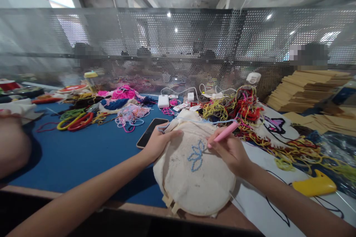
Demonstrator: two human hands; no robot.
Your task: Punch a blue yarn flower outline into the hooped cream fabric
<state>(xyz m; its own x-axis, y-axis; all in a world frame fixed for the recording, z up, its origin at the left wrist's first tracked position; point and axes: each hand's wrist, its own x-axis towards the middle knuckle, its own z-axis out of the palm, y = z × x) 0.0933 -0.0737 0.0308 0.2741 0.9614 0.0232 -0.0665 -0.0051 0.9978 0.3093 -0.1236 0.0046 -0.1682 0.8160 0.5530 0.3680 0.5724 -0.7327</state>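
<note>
Closest to the camera, the person's left forearm (105, 181) and right forearm (297, 196) reached in from the lower corners toward a hooped cloth (207, 179). The cream fabric tilted up toward the camera, its lower rim overlapping the front edge of the blue bench (91, 155). A blue leaf motif (196, 154) was worked near its middle, between the two hands. The left hand (160, 142) gripped the upper left rim, thumb on the fabric's face, its other fingers mostly hidden. The right hand (229, 152), over the upper right part of the cloth, grasped a pink tool (226, 131), its lower end beside the motif's right leaves; whether the tip had pierced the fabric could not be told. Blue yarn (200, 120) ran from the tool's upper end across the cloth's top toward the left hand.

Just beyond the left hand lay a phone (148, 134), with pastel yarn (132, 114) farther toward the bench's back edge. To the right, a yellow tool (314, 186) lay near the right forearm, and a multicoloured yarn heap (246, 109) spread behind the right hand. Brown stacks (306, 90) stood toward the back right corner, before a perforated screen (178, 37). Another person's blurred arm (12, 148) entered at the bench's left.
</note>
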